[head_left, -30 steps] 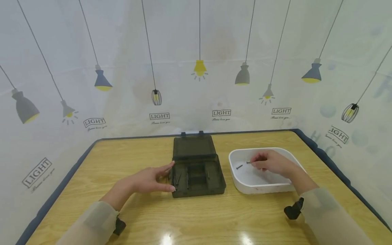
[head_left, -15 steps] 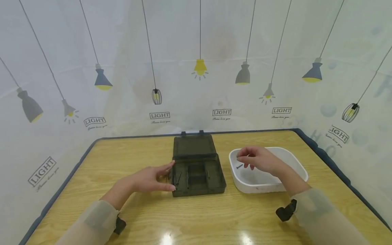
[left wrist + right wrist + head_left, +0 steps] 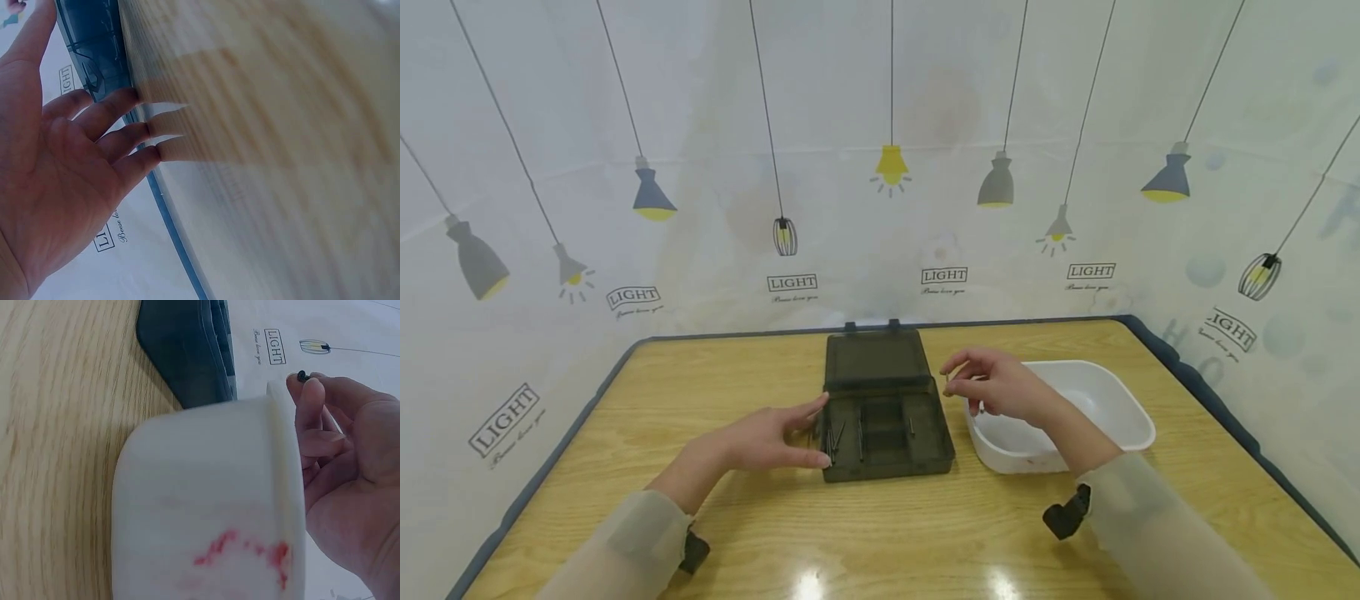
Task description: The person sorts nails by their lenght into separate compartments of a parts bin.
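My right hand [image 3: 1000,387] is over the left rim of a white tray [image 3: 1093,392], pinching a small screw [image 3: 302,376] between thumb and fingertips. Only the dark head of that screw shows clearly, in the right wrist view. A dark translucent compartment box [image 3: 887,458] stands left of the tray with its lid [image 3: 878,358] tipped back. Several thin screws [image 3: 835,437] lie in its left compartment, a longer one [image 3: 861,439] farther right, and a short one [image 3: 912,426] in the right part. My left hand [image 3: 767,439] rests against the box's left side, thumb and fingers spread.
Both stand on a wood-grain table [image 3: 880,533] with a dark blue edge. A pale cloth [image 3: 887,242] printed with hanging lamps rises behind and at the sides. Red smudges [image 3: 250,550] mark the tray's outer wall.
My right hand has moved left from inside the tray to its left rim, near the box, carrying the picked-up screw. The left hand stays in place at the box.
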`<state>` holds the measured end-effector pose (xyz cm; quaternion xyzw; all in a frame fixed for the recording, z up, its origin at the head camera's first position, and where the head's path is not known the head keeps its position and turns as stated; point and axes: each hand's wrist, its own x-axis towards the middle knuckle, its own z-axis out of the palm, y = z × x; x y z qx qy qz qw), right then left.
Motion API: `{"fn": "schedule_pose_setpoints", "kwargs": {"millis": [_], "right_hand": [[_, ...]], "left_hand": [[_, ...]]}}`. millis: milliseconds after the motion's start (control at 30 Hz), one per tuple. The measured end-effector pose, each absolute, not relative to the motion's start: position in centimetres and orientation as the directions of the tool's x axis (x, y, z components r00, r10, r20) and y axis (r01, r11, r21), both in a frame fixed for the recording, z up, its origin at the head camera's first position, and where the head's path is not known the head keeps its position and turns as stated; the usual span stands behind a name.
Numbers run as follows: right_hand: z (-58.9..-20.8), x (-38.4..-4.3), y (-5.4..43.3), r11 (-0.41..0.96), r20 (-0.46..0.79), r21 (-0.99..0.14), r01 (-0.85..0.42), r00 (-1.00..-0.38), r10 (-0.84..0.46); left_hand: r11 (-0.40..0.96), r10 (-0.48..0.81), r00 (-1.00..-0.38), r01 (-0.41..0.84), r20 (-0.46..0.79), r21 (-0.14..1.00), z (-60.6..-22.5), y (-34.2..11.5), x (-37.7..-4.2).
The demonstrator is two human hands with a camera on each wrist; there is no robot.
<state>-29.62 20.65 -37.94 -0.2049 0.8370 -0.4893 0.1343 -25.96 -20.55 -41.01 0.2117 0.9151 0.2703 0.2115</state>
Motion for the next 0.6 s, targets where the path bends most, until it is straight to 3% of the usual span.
{"fn": "schedule_pose_setpoints", "kwargs": {"millis": [600], "right_hand": [[-37.9,-29.9,19.6,0.508,-0.053,-0.831,-0.227,-0.877,-0.478]], "left_hand": [[0.757,0.504,-0.821,0.271,-0.268,0.595,-41.2,-20.6,-26.1]]}}
